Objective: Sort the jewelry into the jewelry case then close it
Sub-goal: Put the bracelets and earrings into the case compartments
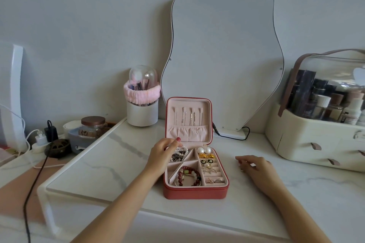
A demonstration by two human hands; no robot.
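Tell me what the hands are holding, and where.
Left hand touches the pearl bracelet in the case; grip unclear. Right hand holds nothing.

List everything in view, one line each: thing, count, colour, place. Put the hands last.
jewelry case: one, red with pink lining, open at the table's middle
necklaces: several, thin metal, hung in the lid
pearl bracelet: one, white, back-left compartment
red bead bracelet: one, front-left compartment
pearl earrings: two, white, back-right
mirror: one, wavy, leaning on the wall
brush holder: one, white with pink band, left of the case
cosmetics organizer: one, cream, far right
jar: one, glass with brown lid, far left
left hand: over the back-left compartment, grip unclear
right hand: resting on the table, empty
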